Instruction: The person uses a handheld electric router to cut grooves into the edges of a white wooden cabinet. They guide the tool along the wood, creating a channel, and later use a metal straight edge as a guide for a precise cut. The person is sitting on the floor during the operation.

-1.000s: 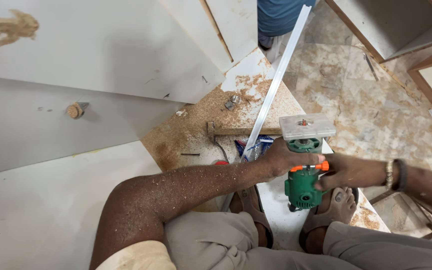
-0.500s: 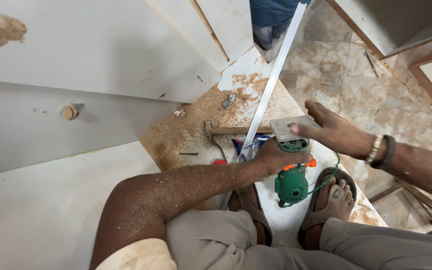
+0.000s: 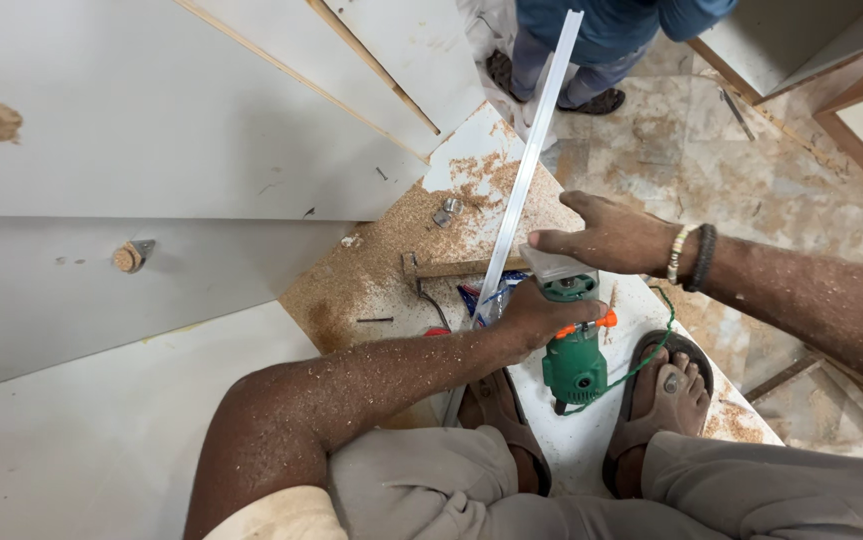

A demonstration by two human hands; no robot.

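Now, left hand (image 3: 536,318): wrapped round one green plastic trim router (image 3: 573,352).
Right hand (image 3: 606,238): spread flat over its clear base (image 3: 554,265).
Strip: one long white aluminium rail (image 3: 531,165) on sawdust-strewn board (image 3: 591,440).

A green trim router (image 3: 573,352) with orange knobs lies near, body pointing toward the viewer, its clear base (image 3: 556,264) against a long white strip (image 3: 528,170) running far-right across the sawdust-strewn board.

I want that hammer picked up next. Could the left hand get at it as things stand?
Probably not at once: the left hand is wrapped around the green router, and the long white strip lies across the hammer.
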